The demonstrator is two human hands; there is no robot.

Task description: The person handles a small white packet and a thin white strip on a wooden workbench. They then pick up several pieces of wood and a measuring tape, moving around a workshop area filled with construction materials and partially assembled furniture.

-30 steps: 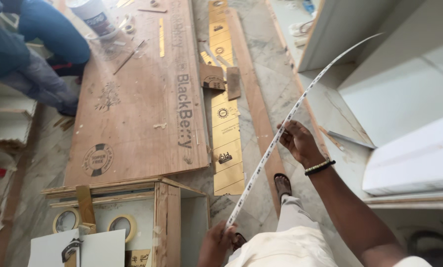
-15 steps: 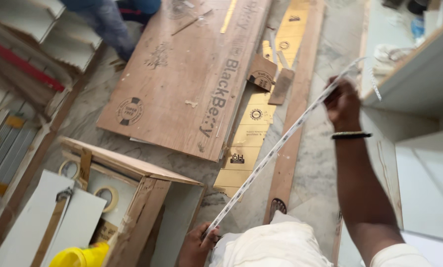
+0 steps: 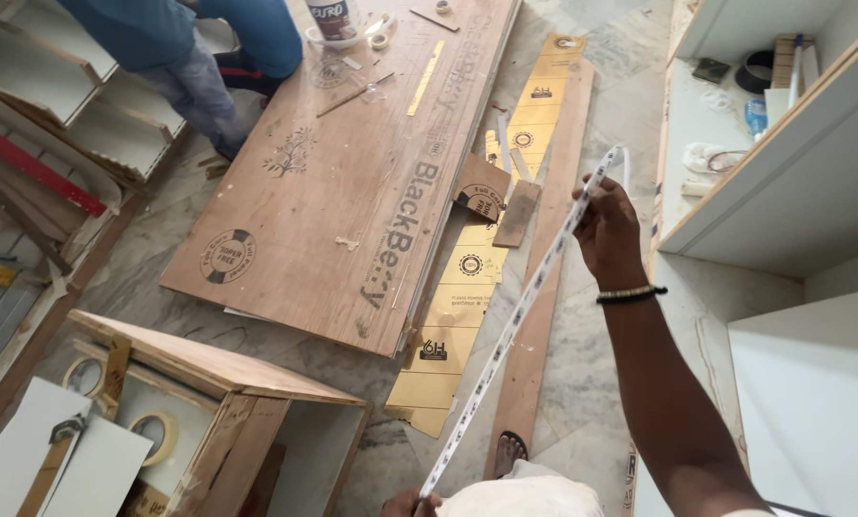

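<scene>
1. The thin white LED strip now runs less steeply than before, from bottom centre to right of centre.
2. It looks taut, straight, dotted.
3. The right hand pinches its top end; the left hand grips its bottom end.
4. The large brown plywood sheet lies upper left.

plywood sheet on floor, left | strip betw hands, right of it | box near-left

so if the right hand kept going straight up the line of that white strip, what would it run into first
Probably the white cabinet shelf. The right hand pinches the thin white flexible strip near its upper end, aimed up and right, toward that shelf's edge. Depth is unclear, so the hand could pass above it.
</scene>
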